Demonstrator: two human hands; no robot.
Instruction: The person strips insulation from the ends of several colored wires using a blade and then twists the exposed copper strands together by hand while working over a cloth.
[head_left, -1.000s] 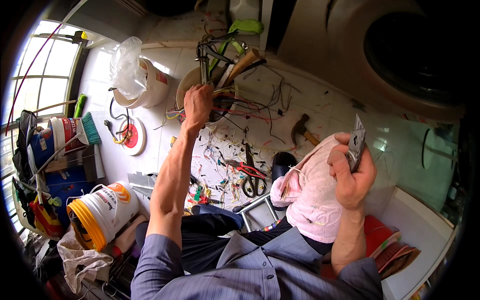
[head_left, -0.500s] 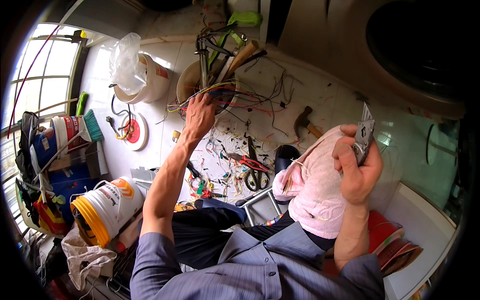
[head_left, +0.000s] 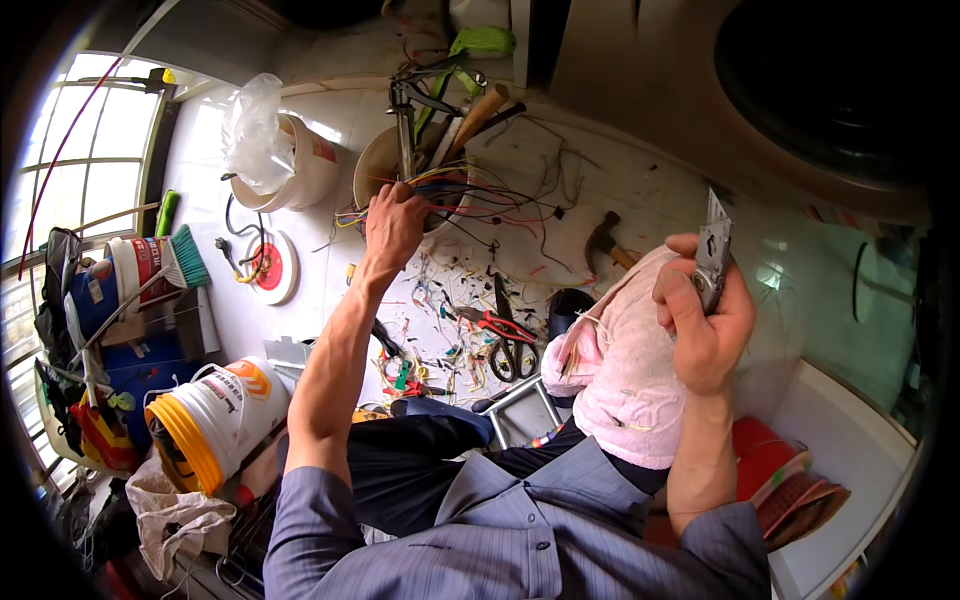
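My left hand (head_left: 395, 228) is closed on a bundle of thin coloured electrical wires (head_left: 475, 192) at the near side of a bucket (head_left: 376, 165). The loose wire ends fan out to the right over the floor. Tools stand in the bucket, among them one with a wooden handle (head_left: 482, 115). Raised at the right, my right hand (head_left: 705, 335) is wrapped round a metal utility knife (head_left: 713, 250), its blade pointing up. Below that hand a pink towel (head_left: 635, 400) is draped over my right leg.
A hammer (head_left: 603, 240), red-handled pliers (head_left: 495, 322) and black scissors (head_left: 512, 355) lie on the floor among wire scraps. A white pail with a plastic bag (head_left: 258, 135) and a red-and-white reel (head_left: 275, 265) are at left. A yellow-rimmed bucket (head_left: 235, 405) lies nearer.
My left hand has shifted slightly nearer and left, still on the wires. My right hand and the knife have moved slightly left, with the view itself shifting a little.
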